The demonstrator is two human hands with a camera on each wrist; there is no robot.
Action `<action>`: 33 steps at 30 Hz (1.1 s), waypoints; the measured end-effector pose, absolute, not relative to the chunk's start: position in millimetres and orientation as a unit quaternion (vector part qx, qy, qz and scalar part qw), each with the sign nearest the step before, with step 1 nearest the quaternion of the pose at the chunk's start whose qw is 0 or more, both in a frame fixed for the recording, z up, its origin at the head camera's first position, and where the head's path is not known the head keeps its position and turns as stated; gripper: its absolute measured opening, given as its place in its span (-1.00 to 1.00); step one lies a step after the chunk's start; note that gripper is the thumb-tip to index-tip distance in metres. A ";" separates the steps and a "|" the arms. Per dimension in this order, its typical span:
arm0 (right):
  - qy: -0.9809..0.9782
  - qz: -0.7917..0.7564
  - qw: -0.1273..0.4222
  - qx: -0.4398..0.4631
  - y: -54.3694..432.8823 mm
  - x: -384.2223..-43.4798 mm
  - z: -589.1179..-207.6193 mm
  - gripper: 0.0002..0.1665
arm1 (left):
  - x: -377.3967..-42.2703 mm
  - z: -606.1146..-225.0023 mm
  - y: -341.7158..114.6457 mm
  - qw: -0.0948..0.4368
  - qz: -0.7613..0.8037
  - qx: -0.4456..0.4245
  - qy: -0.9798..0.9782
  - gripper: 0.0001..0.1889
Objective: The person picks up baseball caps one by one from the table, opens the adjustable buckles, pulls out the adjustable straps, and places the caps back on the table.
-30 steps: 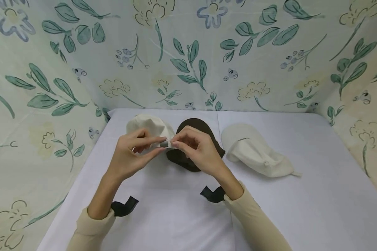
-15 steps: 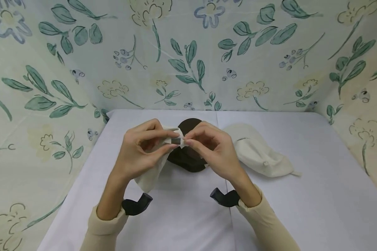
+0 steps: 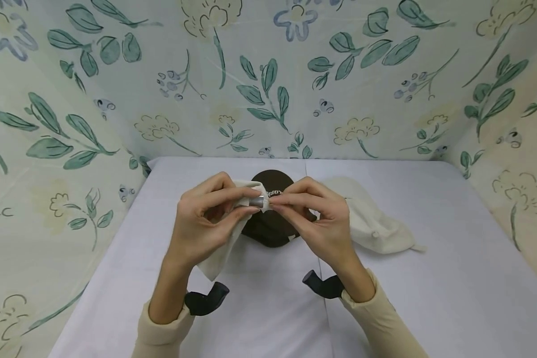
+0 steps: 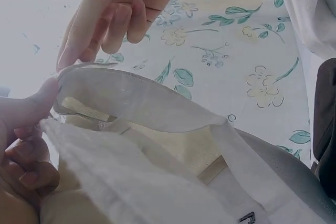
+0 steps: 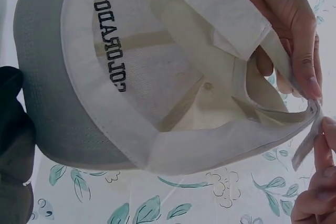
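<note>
A cream baseball cap (image 5: 178, 145) hangs between my two hands, its inside facing the right wrist view, with the back of its dark embroidered lettering (image 5: 110, 51) showing. In the head view, my left hand (image 3: 205, 214) pinches the cap's back strap at a small metal buckle (image 3: 257, 202), thumb and index finger on either side. My right hand (image 3: 319, 211) pinches the strap beside the buckle, fingertips close to the left ones. The strap's loose end (image 5: 305, 150) sticks out past the fingers in the right wrist view. Part of the cap is hidden behind my left hand.
Behind the hands a dark brown cap (image 3: 270, 233) with light lettering lies on the white-covered table (image 3: 259, 318). To the right rests another cream cap (image 3: 377, 231), partly behind my right hand. Floral cloth (image 3: 161, 64) hangs at the back and sides.
Both hands have moved a little right and lifted the cream cap's body nearer, so it hangs below the left hand. The pinch at the buckle continues; the other caps stay put.
</note>
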State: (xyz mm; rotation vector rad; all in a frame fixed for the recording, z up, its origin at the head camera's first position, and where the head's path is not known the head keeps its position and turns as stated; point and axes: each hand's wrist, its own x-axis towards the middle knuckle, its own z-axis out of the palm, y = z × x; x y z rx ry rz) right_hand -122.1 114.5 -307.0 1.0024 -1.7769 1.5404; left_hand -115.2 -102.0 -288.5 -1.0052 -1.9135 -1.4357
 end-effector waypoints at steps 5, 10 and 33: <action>-0.658 0.579 0.287 0.387 114.9 -125.0 -311.7 -0.71 | -114.8 -290.0 -101.1 0.277 -0.539 -0.370 -0.705 -0.69; -0.659 0.576 0.280 0.396 114.9 -125.2 -314.6 -0.72 | -112.7 -289.9 -100.3 0.281 -0.541 -0.359 -0.707 -0.70; -0.676 0.561 0.299 0.372 111.2 -118.0 -313.2 -0.81 | -108.5 -289.2 -103.1 0.243 -0.543 -0.354 -0.721 -0.71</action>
